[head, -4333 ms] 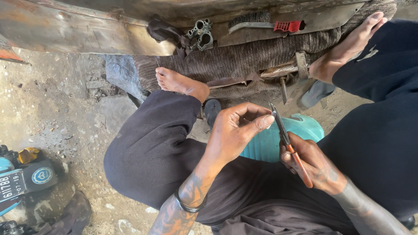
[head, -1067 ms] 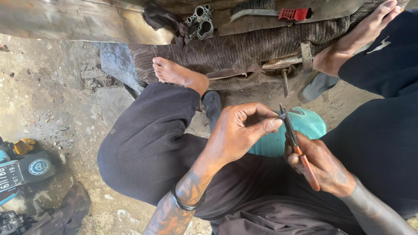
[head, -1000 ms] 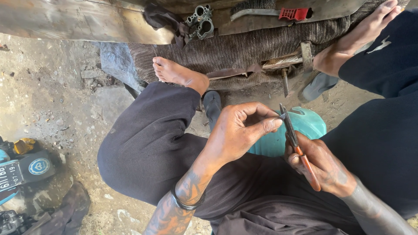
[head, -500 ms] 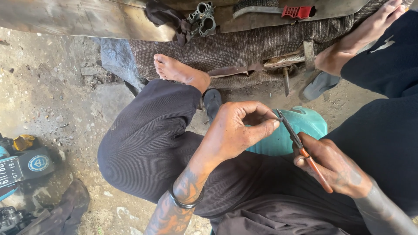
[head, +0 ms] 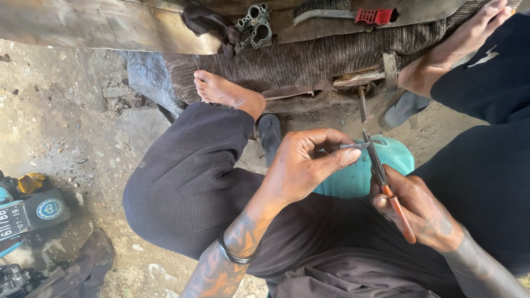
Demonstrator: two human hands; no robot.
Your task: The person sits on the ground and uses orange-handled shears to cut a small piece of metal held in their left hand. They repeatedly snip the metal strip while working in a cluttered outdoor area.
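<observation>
My left hand (head: 309, 165) pinches a small thin metal piece (head: 349, 146) between thumb and fingers, above my lap. My right hand (head: 422, 209) grips orange-handled pliers (head: 386, 187), whose jaws meet the tip of that metal piece. Both hands hover over my dark trousers (head: 193, 176) and a teal plastic container (head: 359, 176) between my legs. My bare left foot (head: 226, 94) rests on a ribbed brown mat (head: 309, 63); my right foot (head: 458, 47) is at the upper right.
A metal carburettor body (head: 254, 25) and a tool with a red handle (head: 375, 15) lie on the mat's far side. A hammer-like tool (head: 361, 99) lies by a grey sandal (head: 400, 110). Part of a motorbike (head: 27, 215) stands at the lower left on dirt ground.
The view has shifted slightly. My right hand with the pliers has moved a little down and to the right, while my left hand keeps its pinch on the metal piece.
</observation>
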